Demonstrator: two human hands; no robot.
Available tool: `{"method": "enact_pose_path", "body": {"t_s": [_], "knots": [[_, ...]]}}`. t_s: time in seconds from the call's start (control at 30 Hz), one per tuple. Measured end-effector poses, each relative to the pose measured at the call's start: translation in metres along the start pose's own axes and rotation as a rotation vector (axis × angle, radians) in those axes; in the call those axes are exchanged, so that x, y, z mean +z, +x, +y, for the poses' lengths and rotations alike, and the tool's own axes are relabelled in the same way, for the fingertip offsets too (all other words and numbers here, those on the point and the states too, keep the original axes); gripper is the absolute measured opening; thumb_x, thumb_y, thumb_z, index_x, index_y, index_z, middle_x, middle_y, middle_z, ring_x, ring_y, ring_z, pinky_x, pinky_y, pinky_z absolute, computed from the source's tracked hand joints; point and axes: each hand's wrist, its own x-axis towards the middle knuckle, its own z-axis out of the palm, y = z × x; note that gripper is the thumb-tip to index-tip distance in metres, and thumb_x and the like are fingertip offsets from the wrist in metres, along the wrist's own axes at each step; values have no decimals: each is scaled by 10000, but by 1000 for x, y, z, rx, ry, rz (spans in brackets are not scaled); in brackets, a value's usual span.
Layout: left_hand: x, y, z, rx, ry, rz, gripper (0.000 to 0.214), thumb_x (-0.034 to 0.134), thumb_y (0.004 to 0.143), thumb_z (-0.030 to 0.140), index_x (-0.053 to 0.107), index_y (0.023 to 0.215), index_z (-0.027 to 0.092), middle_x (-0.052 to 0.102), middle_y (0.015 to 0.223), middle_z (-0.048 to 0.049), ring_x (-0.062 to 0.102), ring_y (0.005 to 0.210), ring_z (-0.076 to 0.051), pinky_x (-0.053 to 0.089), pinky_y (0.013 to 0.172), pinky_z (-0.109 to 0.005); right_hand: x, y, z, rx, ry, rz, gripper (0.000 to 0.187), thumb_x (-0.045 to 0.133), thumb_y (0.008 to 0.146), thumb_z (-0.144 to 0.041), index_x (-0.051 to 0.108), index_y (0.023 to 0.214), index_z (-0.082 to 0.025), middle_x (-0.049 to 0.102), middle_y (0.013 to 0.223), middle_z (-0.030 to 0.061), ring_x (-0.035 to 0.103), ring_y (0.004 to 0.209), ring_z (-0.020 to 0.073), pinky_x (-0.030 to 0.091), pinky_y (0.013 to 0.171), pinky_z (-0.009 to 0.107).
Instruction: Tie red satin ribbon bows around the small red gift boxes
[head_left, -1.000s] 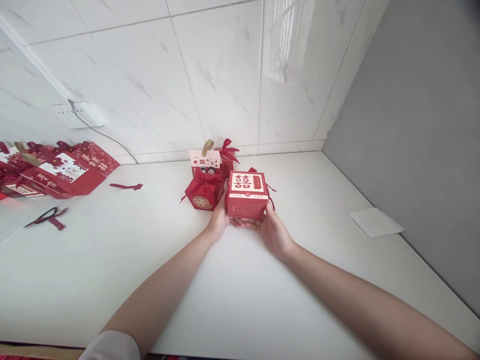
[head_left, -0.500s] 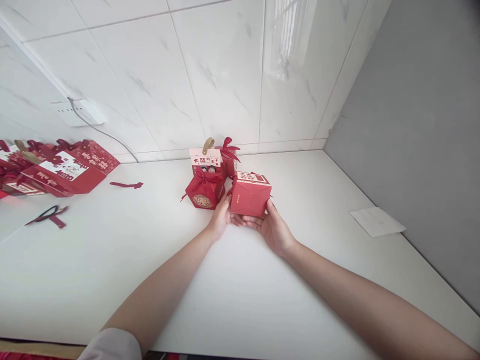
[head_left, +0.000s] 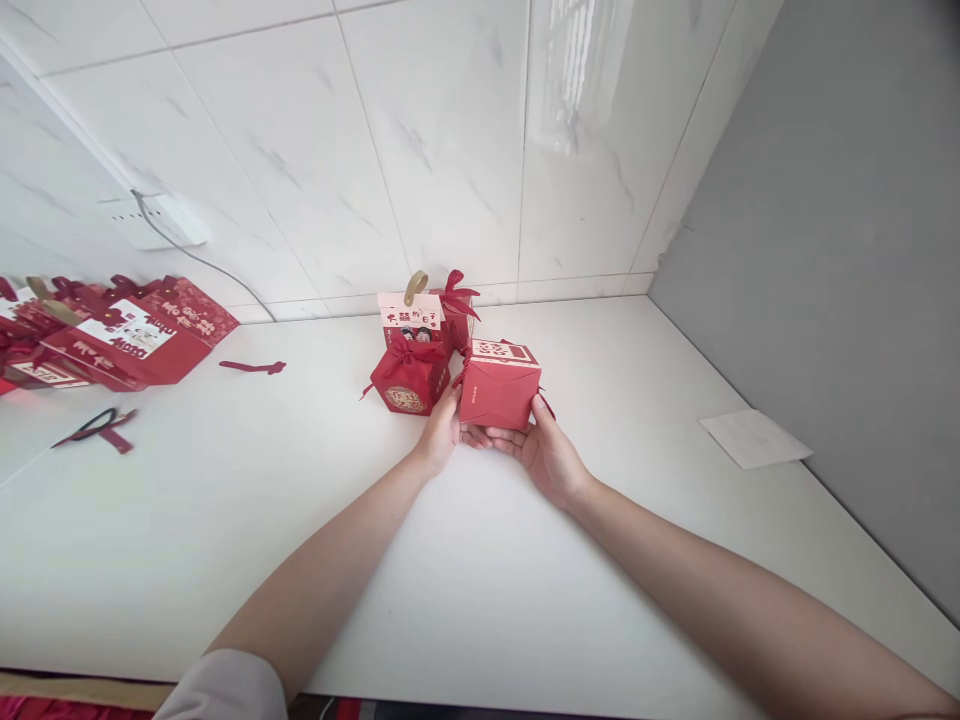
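A red gift box is held between my two hands, tipped so that its plain folded-flap base faces me. My left hand grips it from the left and below. On the right, my right hand has its thumb on the box's edge and its fingers underneath. Just left of it stands a red box with a ribbon bow. Behind that are a box with a pink printed panel and tan handle and another box with a red bow, partly hidden.
Red boxes with ribbons are piled at the far left. Scissors lie near them beside a ribbon scrap. A red ribbon strip lies further right. White paper rests by the grey partition. A cable runs down the tiled wall.
Almost nothing differs. The view has shifted very slightly, and both hands keep the same hold on the gift box.
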Motion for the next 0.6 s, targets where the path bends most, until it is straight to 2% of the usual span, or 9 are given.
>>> {"method": "enact_pose_path", "body": {"t_s": [0.17,0.6], "knots": [[1,0,1,5,3,-2,785,463,858,714,380,1439,193,744,744,-63,686,504,-212,504,429,-257,0,0,-1,5,5,4,449,452,959,-598,547,1244,-264,742,948,57,715,872,190,572,853,334],[2,-1,1,-6,23,8,778,453,843,734,442,1375,166,728,713,-58,674,492,-206,510,439,-266,-2,0,0,5,2,-2,462,443,952,-620,598,1192,-257,745,918,59,708,858,190,566,849,327]]}}
